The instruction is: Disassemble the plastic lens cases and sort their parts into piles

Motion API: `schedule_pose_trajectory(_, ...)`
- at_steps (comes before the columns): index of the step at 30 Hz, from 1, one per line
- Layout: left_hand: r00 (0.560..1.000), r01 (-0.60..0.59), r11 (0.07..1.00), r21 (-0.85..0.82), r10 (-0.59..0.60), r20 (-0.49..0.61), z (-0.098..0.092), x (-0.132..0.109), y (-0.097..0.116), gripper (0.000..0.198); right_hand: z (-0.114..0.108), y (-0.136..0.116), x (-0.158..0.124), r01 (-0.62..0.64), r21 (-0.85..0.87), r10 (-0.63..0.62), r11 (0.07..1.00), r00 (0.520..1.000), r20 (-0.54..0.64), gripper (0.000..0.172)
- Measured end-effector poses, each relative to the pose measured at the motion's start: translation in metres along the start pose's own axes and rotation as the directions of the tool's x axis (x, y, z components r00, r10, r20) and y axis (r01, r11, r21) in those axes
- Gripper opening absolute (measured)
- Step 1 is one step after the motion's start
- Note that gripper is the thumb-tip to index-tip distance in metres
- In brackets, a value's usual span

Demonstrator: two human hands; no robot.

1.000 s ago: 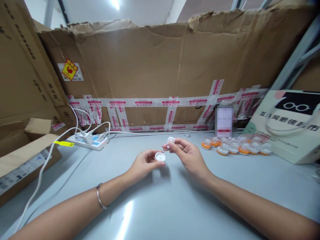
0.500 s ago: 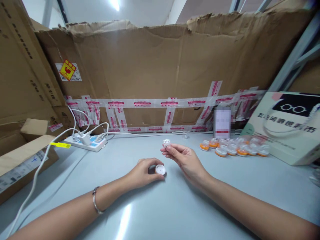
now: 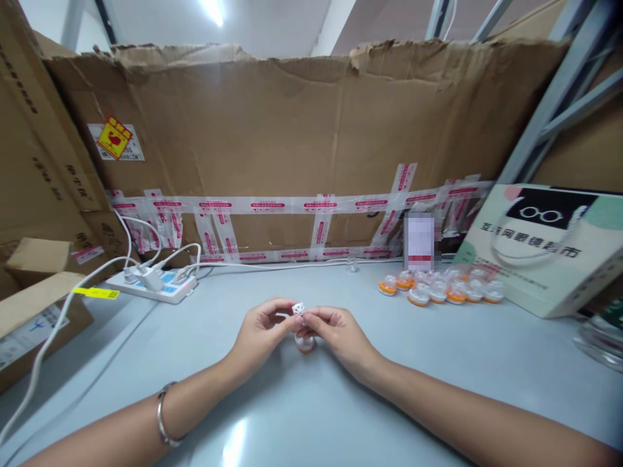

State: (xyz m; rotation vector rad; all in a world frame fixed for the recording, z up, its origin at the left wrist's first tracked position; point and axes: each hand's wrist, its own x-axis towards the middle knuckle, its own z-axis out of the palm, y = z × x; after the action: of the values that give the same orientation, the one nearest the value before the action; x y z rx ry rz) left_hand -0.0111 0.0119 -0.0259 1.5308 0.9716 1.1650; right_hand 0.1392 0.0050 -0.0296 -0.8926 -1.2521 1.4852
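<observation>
A small white openwork piece (image 3: pixel 298 309) is pinched between the fingertips of both hands. My left hand (image 3: pixel 265 329) meets it from the left, thumb and index finger closed on it. From the right, the thumb and fingers of my right hand (image 3: pixel 335 331) grip the same piece. Just beneath the fingertips, a round white-and-orange case (image 3: pixel 305 345) stands on the table (image 3: pixel 272 415). The fingers partly cover the case's upper side. A metal bangle (image 3: pixel 162 415) circles my left forearm.
Several clear-topped orange-and-white cases (image 3: pixel 456 292) stand in a group at right, before a paper bag (image 3: pixel 540 250) and a blurred-out upright item (image 3: pixel 419 241). A power strip (image 3: pixel 165 288) with cables lies left, near an open carton (image 3: pixel 43 318). A large cardboard sheet (image 3: pixel 292 130) rises behind.
My left hand has let go of the round case and come up to the white piece. My right hand has brought that piece lower, towards me. The view has shifted slightly right.
</observation>
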Motion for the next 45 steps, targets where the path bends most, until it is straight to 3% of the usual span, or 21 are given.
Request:
schedule_pose_trajectory(4, 0.998, 0.046, 0.998, -0.049, -0.048, -0.044, 0.002, 0.000, 0.007, 0.025, -0.002, -0.003, 0.000, 0.027, -0.129, -0.025, 0.991, 0.999, 0.022, 0.038)
schedule_pose_trajectory(6, 0.995, 0.039, 0.998, -0.052, -0.043, -0.085, 0.002, 0.000, 0.010, 0.025, -0.011, -0.009, 0.004, 0.113, -0.326, -0.098, 0.939, 0.993, 0.061, 0.037)
schedule_pose_trajectory(7, 0.993, 0.028, 0.998, -0.052, -0.034, -0.110, 0.001, 0.000, 0.011, 0.025, -0.019, -0.014, 0.008, 0.193, -0.472, -0.169, 0.860, 0.981, 0.093, 0.033)
schedule_pose_trajectory(8, 0.991, 0.020, 0.999, -0.050, -0.026, -0.134, 0.000, 0.001, 0.011, 0.024, -0.029, -0.019, 0.013, 0.272, -0.630, -0.247, 0.727, 0.960, 0.129, 0.030)
schedule_pose_trajectory(10, 0.986, 0.014, 0.999, -0.046, -0.021, -0.168, -0.002, 0.002, 0.010, 0.024, -0.056, -0.029, 0.025, 0.320, -0.903, -0.378, 0.288, 0.904, 0.200, 0.026)
schedule_pose_trajectory(12, 0.986, 0.021, 0.999, -0.046, -0.028, -0.165, -0.004, 0.003, 0.008, 0.025, -0.088, -0.034, 0.037, 0.097, -0.990, -0.401, -0.104, 0.907, 0.131, 0.027)
schedule_pose_trajectory(14, 0.990, 0.027, 0.998, -0.049, -0.033, -0.139, -0.005, 0.004, 0.005, 0.025, -0.118, -0.034, 0.044, -0.073, -0.927, -0.366, -0.368, 0.928, 0.072, 0.028)
schedule_pose_trajectory(16, 0.993, 0.037, 0.998, -0.042, -0.041, -0.109, -0.005, 0.003, 0.004, 0.026, -0.142, -0.029, 0.046, -0.123, -0.852, -0.292, -0.510, 0.956, 0.037, 0.027)
schedule_pose_trajectory(18, 0.995, 0.045, 0.999, -0.028, -0.048, -0.088, -0.004, 0.002, 0.004, 0.027, -0.157, -0.025, 0.042, -0.141, -0.819, -0.244, -0.556, 0.970, -0.001, 0.026)
schedule_pose_trajectory(24, 0.996, 0.052, 0.999, 0.001, -0.052, -0.068, -0.002, 0.000, 0.005, 0.028, -0.172, -0.024, 0.024, -0.199, -0.814, -0.257, -0.546, 0.964, -0.063, 0.032)
schedule_pose_trajectory(37, 0.999, 0.046, 0.998, 0.052, -0.046, 0.000, 0.000, -0.001, 0.002, 0.026, -0.211, -0.033, -0.012, -0.153, -0.803, -0.234, -0.576, 0.972, -0.017, 0.027)
schedule_pose_trajectory(45, 0.996, 0.087, 0.996, -0.002, -0.087, -0.003, 0.004, -0.002, 0.007, 0.030, -0.215, -0.036, -0.019, -0.135, -0.802, -0.271, -0.582, 0.962, 0.035, 0.023)
